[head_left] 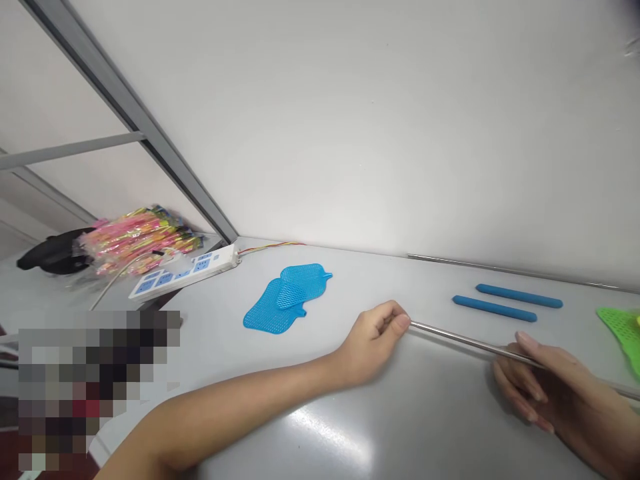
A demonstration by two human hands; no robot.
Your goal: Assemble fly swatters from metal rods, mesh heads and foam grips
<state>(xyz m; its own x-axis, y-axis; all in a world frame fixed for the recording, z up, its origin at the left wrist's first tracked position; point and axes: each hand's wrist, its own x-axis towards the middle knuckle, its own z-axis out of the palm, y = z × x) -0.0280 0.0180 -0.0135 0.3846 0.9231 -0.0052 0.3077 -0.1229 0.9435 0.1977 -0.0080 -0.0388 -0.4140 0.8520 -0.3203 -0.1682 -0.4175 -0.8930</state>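
Note:
My left hand is closed in a pinch around the left end of a thin metal rod. Farther along, the same rod passes through my right hand, thumb on top and fingers loosely curled beneath. Two blue mesh fly swatter heads lie overlapping on the table, left of my left hand. Beyond my right hand rest two blue plastic handle tubes, side by side. At the right edge, part of a green mesh swatter head shows; the rest is cut off.
A second metal rod lies along the wall at the back of the white table. On the left are a white power strip, a pile of colourful plastic-wrapped items and a grey metal frame.

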